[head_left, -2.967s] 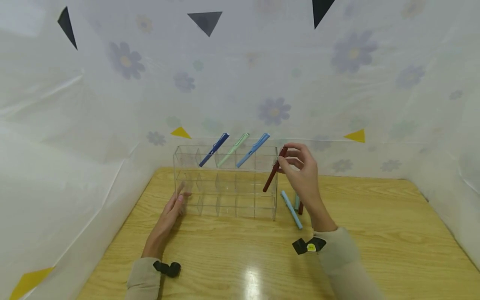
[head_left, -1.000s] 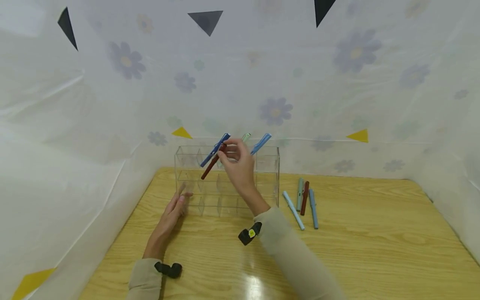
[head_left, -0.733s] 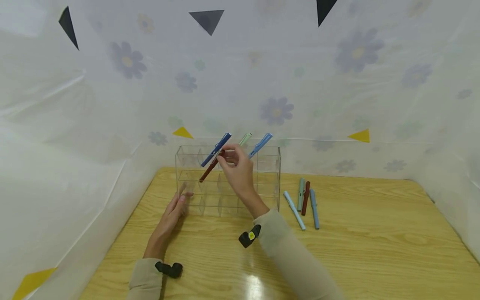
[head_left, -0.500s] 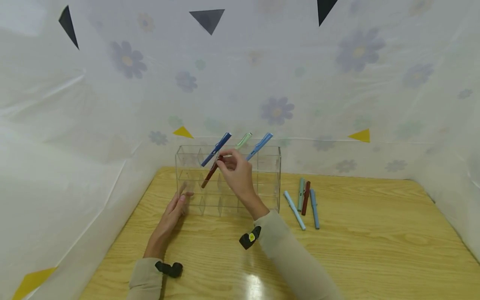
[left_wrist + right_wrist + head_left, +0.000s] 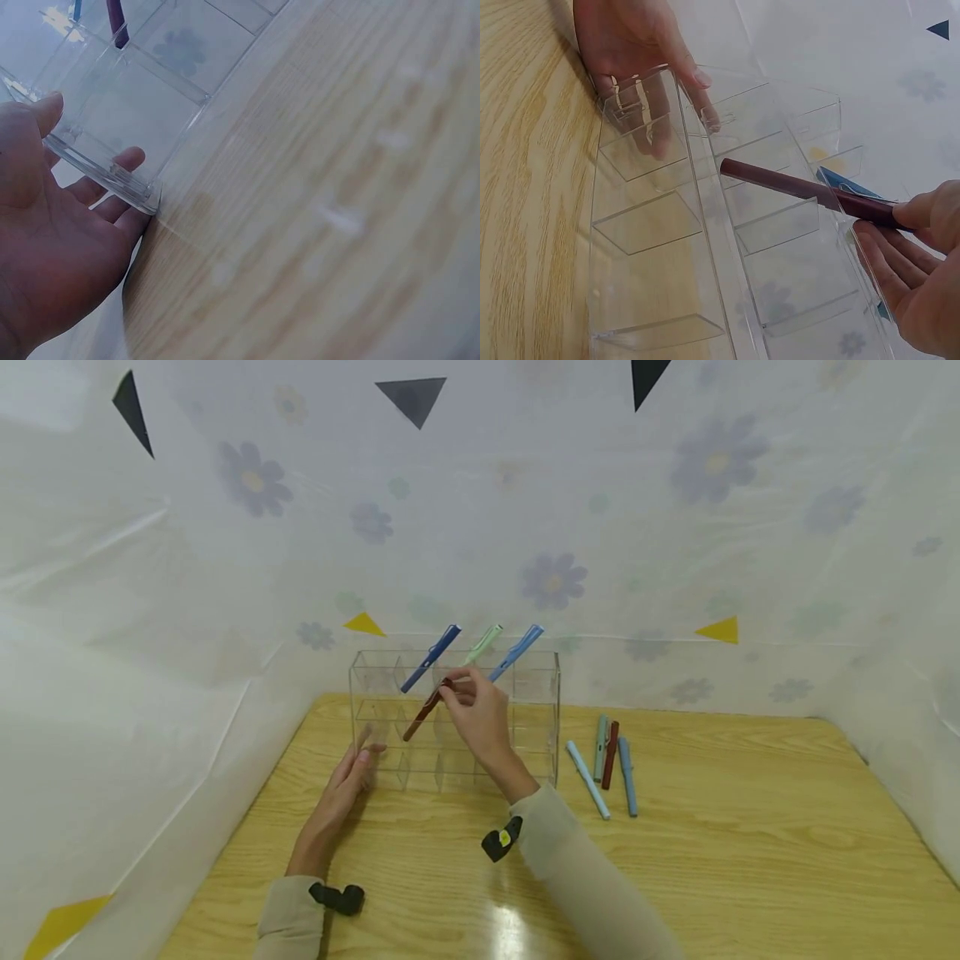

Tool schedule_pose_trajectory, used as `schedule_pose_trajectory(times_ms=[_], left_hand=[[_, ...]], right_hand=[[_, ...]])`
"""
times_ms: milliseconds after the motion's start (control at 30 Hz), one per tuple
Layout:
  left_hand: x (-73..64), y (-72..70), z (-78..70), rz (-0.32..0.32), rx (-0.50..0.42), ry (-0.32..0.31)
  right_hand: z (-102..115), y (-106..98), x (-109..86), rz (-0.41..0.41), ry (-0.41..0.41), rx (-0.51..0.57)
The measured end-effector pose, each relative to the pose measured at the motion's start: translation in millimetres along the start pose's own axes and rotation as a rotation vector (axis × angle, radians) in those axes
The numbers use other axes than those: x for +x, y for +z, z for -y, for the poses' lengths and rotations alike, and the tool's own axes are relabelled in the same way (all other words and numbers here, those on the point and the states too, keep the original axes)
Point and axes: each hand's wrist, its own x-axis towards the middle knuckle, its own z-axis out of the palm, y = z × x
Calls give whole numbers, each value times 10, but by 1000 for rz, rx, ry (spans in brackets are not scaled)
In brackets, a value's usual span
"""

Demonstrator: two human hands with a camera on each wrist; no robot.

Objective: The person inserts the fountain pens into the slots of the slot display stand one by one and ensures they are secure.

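Observation:
A clear acrylic pen rack (image 5: 535,751) with tiers of compartments stands on the table. My left hand (image 5: 345,787) grips its left end; in the left wrist view, thumb and fingers (image 5: 133,158) lie either side of the clear edge. My right hand (image 5: 482,720) pinches a dark red pen (image 5: 420,720) by its clip end. The pen slants, its lower tip at the middle tier, left of centre; the right wrist view shows the pen (image 5: 780,182) among the clear dividers. The top tier holds a dark blue pen (image 5: 431,660), a light green pen (image 5: 483,643) and a blue pen (image 5: 517,653).
Right of the rack lie a pale blue pen (image 5: 588,780), a grey-green pen (image 5: 601,748), another dark red pen (image 5: 611,756) and a grey-blue pen (image 5: 627,777). The wooden table (image 5: 750,827) is backed by a flower-patterned white sheet (image 5: 465,510).
My right hand has carried the dark red pen leftward from the rack's right end, then lowered it from top-tier height to the middle tier. My left hand stays on the rack.

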Motion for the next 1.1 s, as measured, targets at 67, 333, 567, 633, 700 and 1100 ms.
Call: schedule_pose_trajectory(times_ms=[67,333,567,633,700,1100], left_hand=[[-1,-4,10,-1,1,-10],[-1,-31,16,-16,32,-27],[2,-28,18,-15,40,-38],[13,-16,22,-8,39,-34],[23,-3,20,0,36,-30],[51,23,18,12,-6,-49]], right_hand=[[-12,-16,-12,-12,8,-26],[-63,-53,-33,-33,-58,-81],[-67,-97,-54,-41,-64,-111],[-49,-143,-58,-42,-62,-121],[-30,-204,-59,-45,-63,-127],[52,-714,-135,-13,-91,-89]])
